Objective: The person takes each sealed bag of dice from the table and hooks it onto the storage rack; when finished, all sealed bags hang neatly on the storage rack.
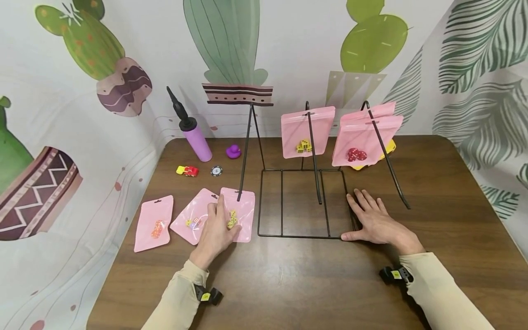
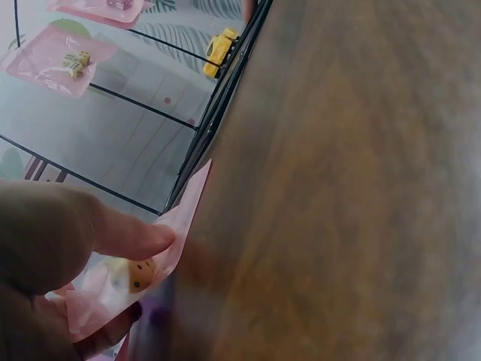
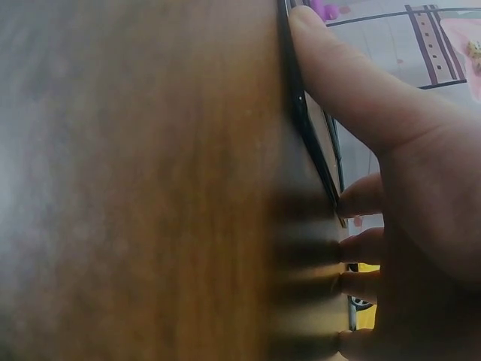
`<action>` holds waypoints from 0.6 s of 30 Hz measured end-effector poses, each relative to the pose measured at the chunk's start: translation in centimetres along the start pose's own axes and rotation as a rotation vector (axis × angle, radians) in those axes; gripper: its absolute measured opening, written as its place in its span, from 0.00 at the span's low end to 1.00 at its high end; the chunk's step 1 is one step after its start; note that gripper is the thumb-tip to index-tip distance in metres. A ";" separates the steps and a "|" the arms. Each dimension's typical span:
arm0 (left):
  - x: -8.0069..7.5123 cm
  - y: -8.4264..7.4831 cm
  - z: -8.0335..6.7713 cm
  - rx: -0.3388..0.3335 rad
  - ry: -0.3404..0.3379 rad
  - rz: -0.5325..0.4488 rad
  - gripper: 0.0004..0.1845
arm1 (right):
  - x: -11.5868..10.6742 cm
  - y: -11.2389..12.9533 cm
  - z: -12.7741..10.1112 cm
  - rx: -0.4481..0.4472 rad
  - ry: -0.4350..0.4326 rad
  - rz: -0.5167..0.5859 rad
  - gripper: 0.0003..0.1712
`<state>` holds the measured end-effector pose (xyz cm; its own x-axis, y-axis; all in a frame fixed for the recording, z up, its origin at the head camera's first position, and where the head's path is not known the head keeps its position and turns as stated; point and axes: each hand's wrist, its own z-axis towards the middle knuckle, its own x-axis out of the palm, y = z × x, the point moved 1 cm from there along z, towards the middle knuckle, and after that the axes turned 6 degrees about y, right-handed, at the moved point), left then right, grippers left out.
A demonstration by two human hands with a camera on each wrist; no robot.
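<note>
With thumb and fingers, my left hand (image 1: 216, 231) holds a pink zip bag (image 1: 246, 208) of yellow dice. The left wrist view has the thumb on one face of this bag (image 2: 190, 201) and a finger behind it. The bag's top lies near the lower tip of the left hook on a black wire display rack (image 1: 282, 206). My right hand (image 1: 375, 222) rests with spread fingers at the right side of the rack's base, its thumb touching the front corner. A pink bag (image 1: 288, 130) of yellow dice hangs from the middle hook; bags (image 1: 344, 142), the front one with red dice, hang at right.
Left of my left hand lie a pink bag (image 1: 206, 201) with pale dice and another (image 1: 144, 224) with orange dice. Behind them are a purple pump (image 1: 197, 143), a purple duck (image 1: 233, 151), a toy car (image 1: 187, 171) and a poker chip (image 1: 216, 171). A yellow toy (image 1: 390, 146) sits behind the right bags.
</note>
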<state>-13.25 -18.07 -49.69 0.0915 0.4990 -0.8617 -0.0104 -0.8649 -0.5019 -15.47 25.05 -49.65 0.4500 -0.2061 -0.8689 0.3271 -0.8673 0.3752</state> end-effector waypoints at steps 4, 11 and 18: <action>-0.1 -0.2 0.0 0.008 -0.015 -0.020 0.56 | 0.1 0.0 0.0 0.003 0.001 -0.002 0.71; -0.2 -0.2 0.0 0.036 -0.032 -0.028 0.56 | 0.0 0.0 0.0 0.007 0.006 -0.003 0.71; -0.5 -0.4 -0.5 0.079 -0.032 -0.044 0.55 | 0.3 0.2 -0.1 0.007 -0.005 0.008 0.70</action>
<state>-12.78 -18.05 -49.02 0.0622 0.5392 -0.8399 -0.0861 -0.8355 -0.5427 -15.17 24.88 -49.78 0.4484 -0.2157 -0.8674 0.3172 -0.8689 0.3801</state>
